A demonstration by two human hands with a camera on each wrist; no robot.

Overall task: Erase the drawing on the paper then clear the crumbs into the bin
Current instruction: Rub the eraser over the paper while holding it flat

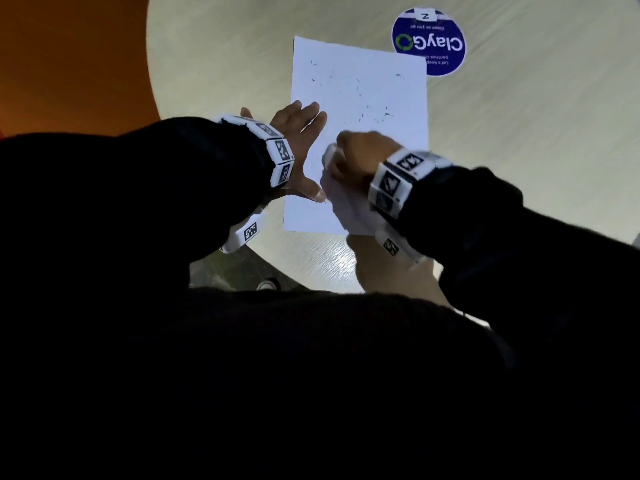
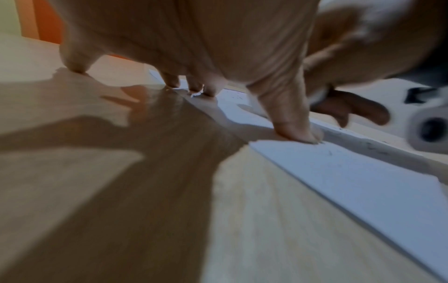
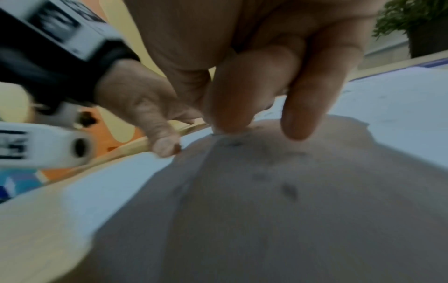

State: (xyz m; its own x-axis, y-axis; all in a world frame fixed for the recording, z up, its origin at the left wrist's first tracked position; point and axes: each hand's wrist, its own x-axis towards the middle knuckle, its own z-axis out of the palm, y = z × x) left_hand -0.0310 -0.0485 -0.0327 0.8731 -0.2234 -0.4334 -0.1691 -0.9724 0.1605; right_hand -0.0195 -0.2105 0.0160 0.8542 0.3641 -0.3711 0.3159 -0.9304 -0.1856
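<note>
- Tabletop (image 1: 519, 150): round, pale; carries the paper at 12 o'clock from the person.
- Paper (image 1: 360, 81): flat; dark crumbs (image 1: 384, 114) scattered across the far half, prob. rubbing residue.
- Left hand (image 1: 298, 133): at paper's 9 o'clock edge, fingers spread wide, tips pressing down so the sheet won't slide.
- Right hand (image 1: 363, 150): at 5 o'clock, curled, blurred; looks to be rubbing; what it holds, can't tell.
- Bin: not in view.

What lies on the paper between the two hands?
Only bare white paper, with a few dark eraser crumbs beyond; the head view shows left hand and right hand apart.
</note>
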